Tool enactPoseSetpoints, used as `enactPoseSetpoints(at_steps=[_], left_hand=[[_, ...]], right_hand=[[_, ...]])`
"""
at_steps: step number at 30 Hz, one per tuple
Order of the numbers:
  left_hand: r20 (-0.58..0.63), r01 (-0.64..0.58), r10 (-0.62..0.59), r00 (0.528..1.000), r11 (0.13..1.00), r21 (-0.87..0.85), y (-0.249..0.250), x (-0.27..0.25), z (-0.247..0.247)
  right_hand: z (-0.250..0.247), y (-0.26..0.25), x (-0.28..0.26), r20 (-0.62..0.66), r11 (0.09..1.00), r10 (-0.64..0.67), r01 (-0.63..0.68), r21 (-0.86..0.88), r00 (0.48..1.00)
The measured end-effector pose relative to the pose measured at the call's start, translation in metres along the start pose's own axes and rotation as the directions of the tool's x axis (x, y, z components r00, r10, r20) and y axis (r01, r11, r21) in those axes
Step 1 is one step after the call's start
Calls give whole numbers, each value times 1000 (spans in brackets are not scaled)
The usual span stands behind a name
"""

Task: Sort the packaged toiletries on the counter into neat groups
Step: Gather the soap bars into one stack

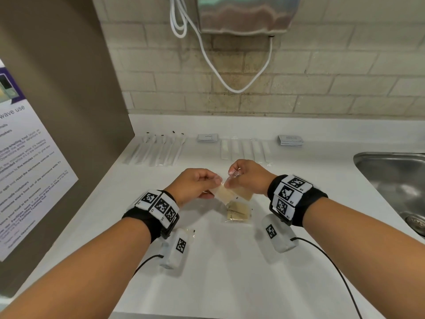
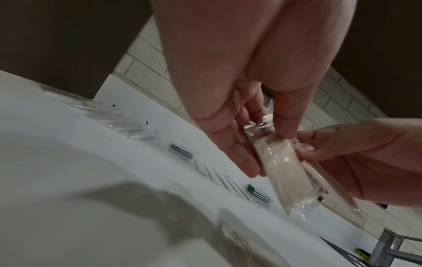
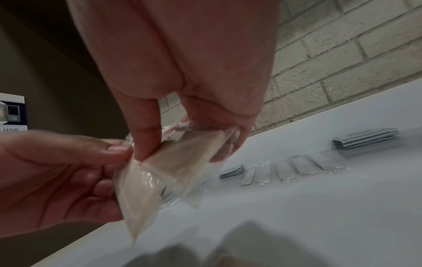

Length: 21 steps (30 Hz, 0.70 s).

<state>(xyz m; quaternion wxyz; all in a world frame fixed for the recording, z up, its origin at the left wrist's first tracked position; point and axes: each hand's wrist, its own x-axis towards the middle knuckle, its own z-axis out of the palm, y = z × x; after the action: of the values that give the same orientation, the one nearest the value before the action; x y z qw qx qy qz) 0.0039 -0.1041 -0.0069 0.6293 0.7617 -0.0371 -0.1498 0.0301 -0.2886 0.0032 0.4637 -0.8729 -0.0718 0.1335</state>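
Observation:
Two beige packets in clear wrap hang overlapped above the white counter [image 1: 207,272]. My left hand [image 1: 215,183] pinches the top of the nearer packet [image 1: 224,195] between thumb and fingers; in the left wrist view that packet [image 2: 283,173] hangs down from the hand [image 2: 269,131]. My right hand [image 1: 230,180] pinches the crinkled clear top of the second packet [image 1: 243,194], seen close in the right wrist view as packet [image 3: 187,151] and hand [image 3: 173,151]. The two hands' fingertips almost touch. Below them lies a small pile of the same beige packets [image 1: 238,214].
Along the back of the counter lie a row of wrapped toothbrushes [image 1: 158,149], a stack of grey sachets [image 1: 207,137], a row of white packets [image 1: 245,149] and a second sachet stack [image 1: 290,140]. A steel sink [image 1: 391,180] is at the right. A poster panel [image 1: 34,169] stands at the left.

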Motion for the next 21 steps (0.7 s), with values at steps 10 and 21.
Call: enactPoseSetpoints(at_steps=[10, 21], left_hand=[[-14, 86, -88, 996, 990, -113, -1, 5, 0], [82, 136, -121, 989, 971, -198, 0, 2, 1]], right_hand=[[2, -7, 6, -31, 996, -80, 80, 25, 996], [7, -9, 5, -41, 983, -140, 143, 118, 989]])
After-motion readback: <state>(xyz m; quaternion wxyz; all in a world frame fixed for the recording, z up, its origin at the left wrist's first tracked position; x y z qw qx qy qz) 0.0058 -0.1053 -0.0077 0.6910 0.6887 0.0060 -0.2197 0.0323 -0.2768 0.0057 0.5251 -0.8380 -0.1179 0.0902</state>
